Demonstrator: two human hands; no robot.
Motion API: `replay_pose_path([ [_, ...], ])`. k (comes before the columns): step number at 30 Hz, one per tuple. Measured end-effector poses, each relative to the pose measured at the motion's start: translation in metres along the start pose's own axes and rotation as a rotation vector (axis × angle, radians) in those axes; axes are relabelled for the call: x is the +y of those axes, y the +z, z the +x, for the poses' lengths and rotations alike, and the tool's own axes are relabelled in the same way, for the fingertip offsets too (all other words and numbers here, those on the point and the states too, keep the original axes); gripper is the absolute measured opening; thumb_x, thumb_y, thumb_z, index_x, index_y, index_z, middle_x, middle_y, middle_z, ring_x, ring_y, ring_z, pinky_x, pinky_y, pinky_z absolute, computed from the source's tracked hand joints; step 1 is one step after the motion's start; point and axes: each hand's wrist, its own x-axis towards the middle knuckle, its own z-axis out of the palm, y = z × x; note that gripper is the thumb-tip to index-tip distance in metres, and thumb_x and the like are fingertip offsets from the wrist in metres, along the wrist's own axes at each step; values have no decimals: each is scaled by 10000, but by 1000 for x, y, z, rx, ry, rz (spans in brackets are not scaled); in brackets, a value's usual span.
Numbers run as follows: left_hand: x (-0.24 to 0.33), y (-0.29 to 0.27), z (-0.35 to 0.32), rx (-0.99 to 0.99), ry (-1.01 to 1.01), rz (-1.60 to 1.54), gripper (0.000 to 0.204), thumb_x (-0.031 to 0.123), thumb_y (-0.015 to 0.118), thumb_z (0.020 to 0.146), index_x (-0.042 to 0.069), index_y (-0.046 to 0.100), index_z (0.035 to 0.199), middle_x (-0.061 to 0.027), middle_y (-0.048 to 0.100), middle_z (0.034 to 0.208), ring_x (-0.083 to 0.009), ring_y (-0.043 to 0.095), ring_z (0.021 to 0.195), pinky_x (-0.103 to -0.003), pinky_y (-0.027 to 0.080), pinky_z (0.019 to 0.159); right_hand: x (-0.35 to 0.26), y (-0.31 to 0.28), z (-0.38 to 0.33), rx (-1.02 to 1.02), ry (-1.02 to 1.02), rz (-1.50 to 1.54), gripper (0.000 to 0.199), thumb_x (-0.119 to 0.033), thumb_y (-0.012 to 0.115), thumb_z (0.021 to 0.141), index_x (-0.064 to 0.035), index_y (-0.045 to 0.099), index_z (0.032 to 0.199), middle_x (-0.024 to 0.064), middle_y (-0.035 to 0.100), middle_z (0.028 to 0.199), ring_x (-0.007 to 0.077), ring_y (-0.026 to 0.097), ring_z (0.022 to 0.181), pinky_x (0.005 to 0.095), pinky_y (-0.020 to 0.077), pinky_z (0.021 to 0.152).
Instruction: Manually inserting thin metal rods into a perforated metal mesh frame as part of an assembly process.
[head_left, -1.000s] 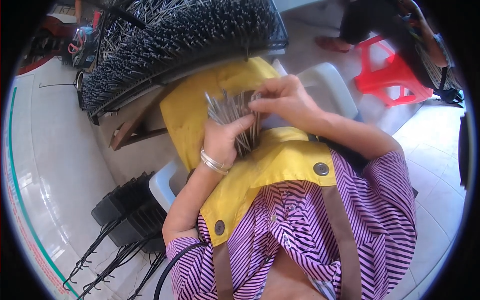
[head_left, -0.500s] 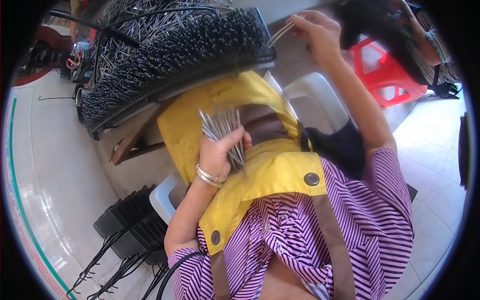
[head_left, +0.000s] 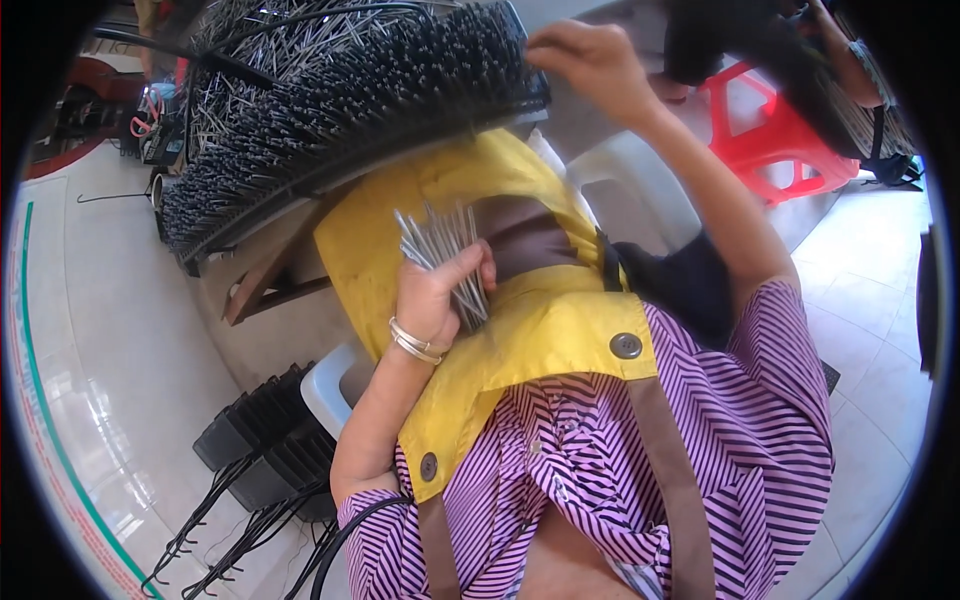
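Observation:
My left hand point(head_left: 437, 296) is closed around a bundle of thin metal pins point(head_left: 445, 252) held over my yellow apron point(head_left: 530, 330). A silver bangle sits on that wrist. My right hand point(head_left: 590, 62) is raised at the near edge of a big black disc point(head_left: 330, 110) bristling with metal pins, fingers pinched together at the rim. Whether a pin sits between those fingers cannot be told; the hand is blurred.
The disc rests on a wooden stand point(head_left: 270, 280). I sit on a pale plastic chair point(head_left: 330, 385). Black parts with cables point(head_left: 250, 450) lie on the tiled floor at left. A red plastic stool point(head_left: 775, 130) and another person's legs are at the upper right.
My right hand left the bundle in my lap, rose to the upper right, then came left onto the disc's edge. My left hand keeps holding the pins.

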Motion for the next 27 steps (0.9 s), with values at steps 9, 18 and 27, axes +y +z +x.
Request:
replay_pose_path([
  [9,1,1,0,29,14,-37,117,28,581,731,-22,522,819,-92,550,690,-176,536,576,-275,447,520,-40,3,14,-225,-47,-546,190,-152,532,748,5,568,648,224,547,650,381,551,646,431,440,559],
  [18,-4,-9,-1,-30,14,-94,142,74,584,787,19,513,896,-83,536,753,-157,503,594,-263,417,508,-42,2,21,-289,82,-603,213,-169,515,746,6,597,657,226,562,660,385,561,662,437,450,597],
  [27,3,-8,5,44,-47,-259,133,66,575,769,14,479,845,-83,507,686,-148,471,527,-259,380,448,-10,8,-11,-213,30,-623,296,-290,511,826,-35,575,962,197,572,723,379,548,687,420,433,608],
])
